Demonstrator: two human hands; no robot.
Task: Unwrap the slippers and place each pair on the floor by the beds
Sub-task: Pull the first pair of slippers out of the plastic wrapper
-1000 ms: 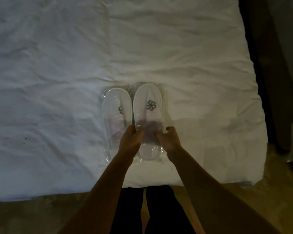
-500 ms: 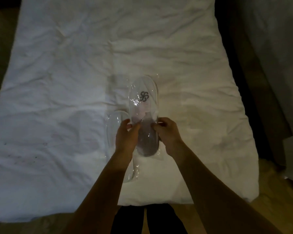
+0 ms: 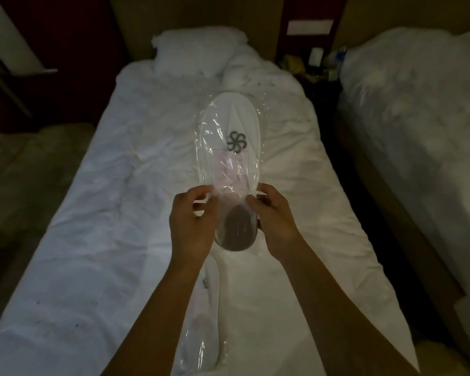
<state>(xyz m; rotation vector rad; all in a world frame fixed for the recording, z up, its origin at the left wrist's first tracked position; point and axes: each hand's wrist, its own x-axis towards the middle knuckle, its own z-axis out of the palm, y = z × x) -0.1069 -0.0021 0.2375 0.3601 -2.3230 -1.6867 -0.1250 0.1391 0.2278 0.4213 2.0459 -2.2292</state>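
A white slipper pack (image 3: 232, 137) in clear plastic, with a dark pinwheel logo on it, is held up above the bed (image 3: 106, 226). My left hand (image 3: 192, 223) pinches the wrapper at the heel end on the left side. My right hand (image 3: 276, 221) pinches it on the right side. A second wrapped slipper pack (image 3: 204, 329) lies on the white bedsheet below, partly hidden by my left forearm.
A pillow (image 3: 196, 50) lies at the head of this bed. A second bed (image 3: 418, 118) stands to the right, with a dark gap and a cluttered nightstand (image 3: 315, 66) between them. Brown floor (image 3: 25, 172) shows on the left.
Both hands lifted one wrapped slipper pack off the bed and raised it; the other pack stayed on the sheet. My view tilted up to show the whole bed.
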